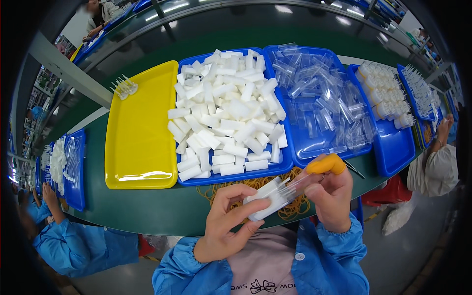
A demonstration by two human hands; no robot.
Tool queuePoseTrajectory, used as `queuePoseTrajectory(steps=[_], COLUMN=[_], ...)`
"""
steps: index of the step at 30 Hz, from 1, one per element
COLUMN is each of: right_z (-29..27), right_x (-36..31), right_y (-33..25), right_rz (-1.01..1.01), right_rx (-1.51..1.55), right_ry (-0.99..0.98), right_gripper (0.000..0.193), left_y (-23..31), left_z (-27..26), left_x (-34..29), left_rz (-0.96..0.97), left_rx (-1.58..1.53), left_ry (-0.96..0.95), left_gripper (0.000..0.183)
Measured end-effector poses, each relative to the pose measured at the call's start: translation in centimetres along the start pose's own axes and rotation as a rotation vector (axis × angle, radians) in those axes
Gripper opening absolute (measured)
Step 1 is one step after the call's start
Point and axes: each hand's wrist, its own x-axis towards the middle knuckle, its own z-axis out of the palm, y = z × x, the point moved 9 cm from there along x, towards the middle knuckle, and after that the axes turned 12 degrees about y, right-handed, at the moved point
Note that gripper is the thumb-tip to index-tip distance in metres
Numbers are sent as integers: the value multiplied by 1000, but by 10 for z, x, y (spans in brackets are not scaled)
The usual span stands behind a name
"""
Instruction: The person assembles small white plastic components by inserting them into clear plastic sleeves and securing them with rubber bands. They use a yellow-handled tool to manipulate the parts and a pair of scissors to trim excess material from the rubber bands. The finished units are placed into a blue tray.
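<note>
My left hand (227,221) is closed round a bundle of white foam pieces (265,209) in front of my chest. Above the table edge my right hand (334,199), an orange finger cot (325,164) on one finger, pinches a clear plastic tube (297,188). The tube slants down to the left and meets the white pieces; how far it goes over them I cannot make out. Just beyond, a blue tray (231,178) is heaped with white foam blocks (223,110). Right of it, another blue tray (307,147) carries loose clear tubes (324,101).
A yellow tray (142,132) at left bears a small cluster of white stemmed parts (125,86). Orange rubber bands (295,211) lie under my hands. Tweezers (355,169) rest near the table edge. A blue tray of white-and-cream parts (386,93) stands right. Co-workers sit at both sides.
</note>
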Motion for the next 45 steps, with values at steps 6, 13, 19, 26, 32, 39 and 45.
queuePoseTrajectory(steps=[6, 13, 19, 26, 32, 39, 45], right_z=[10, 18, 18, 25, 28, 25, 25], right_x=[-9, -21, -28, -36, -39, -33, -10], right_y=[-21, -37, -44, -57, -61, -59, -57], right_rz=[-160, -208, -260, -403, -437, -294, -268], right_rx=[6, 7, 104, 153, 119, -29, -152], right_ry=[-13, -15, -1, -100, -108, -101, -137], right_gripper=[34, 31, 30, 31, 31, 30, 29], left_y=[10, 20, 29, 31, 35, 48, 13], left_z=[-6, -7, -4, -15, -13, -9, -13], left_x=[-1, 1, -5, 0, 1, 3, -1], left_rz=[-11, -15, 101, 2, 79, 285, -190], left_rx=[31, 46, -58, -177, -133, 89, -166], left_ry=[51, -49, -63, 101, 3, -50, 94], left_gripper=[39, 38, 41, 38, 41, 44, 64])
